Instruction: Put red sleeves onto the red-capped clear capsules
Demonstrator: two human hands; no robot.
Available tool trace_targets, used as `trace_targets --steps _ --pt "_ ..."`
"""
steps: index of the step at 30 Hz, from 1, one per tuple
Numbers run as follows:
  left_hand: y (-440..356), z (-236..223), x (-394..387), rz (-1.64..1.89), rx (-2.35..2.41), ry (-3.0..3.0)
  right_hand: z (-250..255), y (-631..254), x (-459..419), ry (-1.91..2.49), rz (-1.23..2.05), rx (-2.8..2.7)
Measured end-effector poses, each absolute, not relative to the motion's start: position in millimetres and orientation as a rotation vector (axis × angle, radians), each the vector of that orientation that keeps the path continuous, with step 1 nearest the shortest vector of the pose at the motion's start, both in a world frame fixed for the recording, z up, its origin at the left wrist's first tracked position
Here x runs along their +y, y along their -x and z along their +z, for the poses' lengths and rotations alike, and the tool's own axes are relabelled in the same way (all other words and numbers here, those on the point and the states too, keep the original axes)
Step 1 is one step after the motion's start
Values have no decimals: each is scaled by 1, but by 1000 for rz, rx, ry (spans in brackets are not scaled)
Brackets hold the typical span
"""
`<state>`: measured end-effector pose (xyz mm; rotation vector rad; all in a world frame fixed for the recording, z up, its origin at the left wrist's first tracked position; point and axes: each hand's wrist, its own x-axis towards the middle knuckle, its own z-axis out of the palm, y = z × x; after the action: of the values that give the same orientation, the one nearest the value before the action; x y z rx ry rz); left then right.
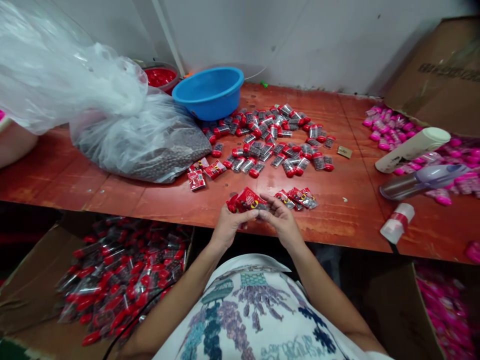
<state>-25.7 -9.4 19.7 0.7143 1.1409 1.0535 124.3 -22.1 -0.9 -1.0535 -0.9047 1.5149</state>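
At the near edge of the red wooden table [112,192], my left hand [228,225] and my right hand [281,220] meet, both closed on a small stack of red printed packets [247,200]. A few more red packets [298,197] lie just right of my hands, and others [200,175] lie further left. Beyond them, several small clear tubes with red caps [270,140] are scattered over the middle of the table.
A big clear plastic bag of dark beads [142,145] slumps at the left. Behind it stand a blue basin [208,92] and a tub of red caps [161,77]. Pink-capped tubes [386,127] and bottles [412,150] lie right. A box of bagged red tubes [120,280] sits below left.
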Motion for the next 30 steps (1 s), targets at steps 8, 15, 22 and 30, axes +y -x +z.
trace_targets --steps 8,15,22,30 --pt "22 11 -8 1098 1158 -689 -13 -130 -25 1078 1562 -884" --pt "14 1 -3 978 1090 -465 -35 -156 -17 1333 1276 -1050" --pt "15 0 4 988 947 -244 -36 -208 -10 1698 534 -1196" --pt "7 -7 10 1089 992 -227 -21 -118 -8 1323 1002 -1454"
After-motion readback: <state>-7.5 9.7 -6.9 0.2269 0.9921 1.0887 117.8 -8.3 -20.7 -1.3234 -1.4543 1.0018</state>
